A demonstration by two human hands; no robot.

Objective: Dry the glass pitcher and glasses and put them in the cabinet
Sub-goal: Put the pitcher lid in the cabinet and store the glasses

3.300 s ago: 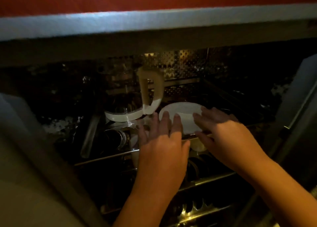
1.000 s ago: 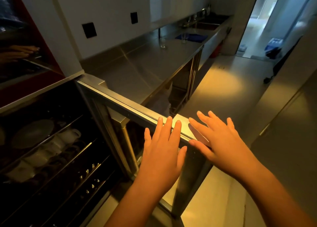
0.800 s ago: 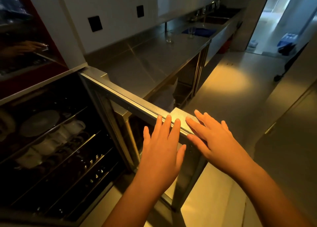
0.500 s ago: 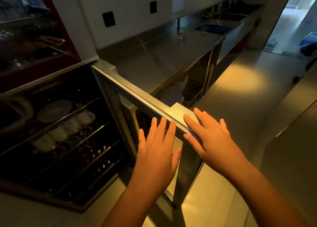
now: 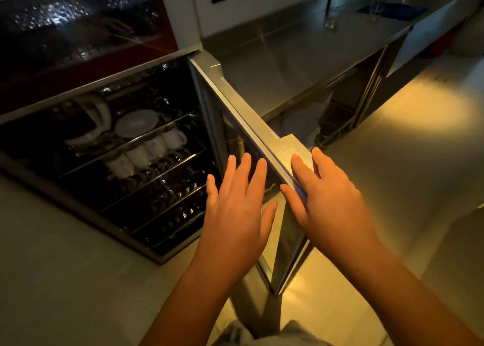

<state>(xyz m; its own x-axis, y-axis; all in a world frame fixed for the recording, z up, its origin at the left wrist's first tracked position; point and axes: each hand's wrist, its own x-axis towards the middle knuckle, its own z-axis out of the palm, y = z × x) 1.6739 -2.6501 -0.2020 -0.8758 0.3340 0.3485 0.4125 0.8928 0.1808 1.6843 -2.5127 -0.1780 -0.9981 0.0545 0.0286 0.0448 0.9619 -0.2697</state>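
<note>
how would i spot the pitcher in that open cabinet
Look into the open cabinet under the red panel. On its top rack, far left, sits the pitcher, beside a white plate; only it has a big looped cream handle.

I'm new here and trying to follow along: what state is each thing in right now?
Door: open, swung out.
Left hand: open, fingers straight, at the door's inner side.
Right hand: open, resting on the door's top edge.
Pitcher: inside, on the top rack.
Plate: on the top rack beside the pitcher.
Cups: in a row, one rack lower.
Glasses: upright on the far counter.
</note>
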